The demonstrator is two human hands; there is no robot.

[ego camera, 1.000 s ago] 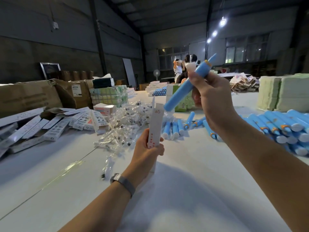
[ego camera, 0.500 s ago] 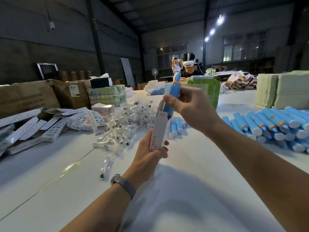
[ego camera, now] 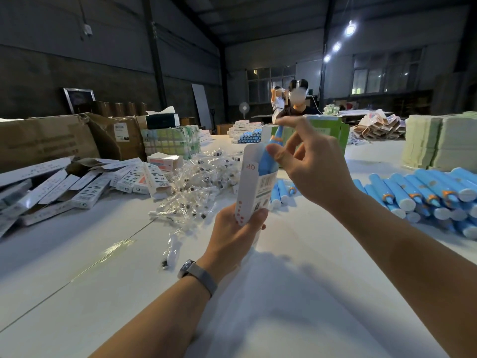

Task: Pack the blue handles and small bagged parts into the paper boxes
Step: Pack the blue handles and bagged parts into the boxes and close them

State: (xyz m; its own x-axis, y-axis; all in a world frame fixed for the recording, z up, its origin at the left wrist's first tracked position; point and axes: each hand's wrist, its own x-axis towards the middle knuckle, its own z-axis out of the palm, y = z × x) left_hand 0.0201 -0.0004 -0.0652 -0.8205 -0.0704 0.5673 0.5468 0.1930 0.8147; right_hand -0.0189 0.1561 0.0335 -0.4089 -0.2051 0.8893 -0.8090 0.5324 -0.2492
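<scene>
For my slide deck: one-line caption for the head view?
Right hand slides a blue handle into the paper box held by left hand.

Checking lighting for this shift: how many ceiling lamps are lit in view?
3, in a slanting row at upper right: the biggest lamp highest, the second lamp below-left of it, the third lamp lowest, above the windows. More may lie outside the frame.

The blue handle (ego camera: 268, 161), which the right hand (ego camera: 309, 161) had held tilted high at the upper middle of the frame, came down and slid most of the way into the open top of the paper box (ego camera: 254, 182). The right hand's fingers loosened, with only thumb and fingertip on the handle's upper part.
</scene>
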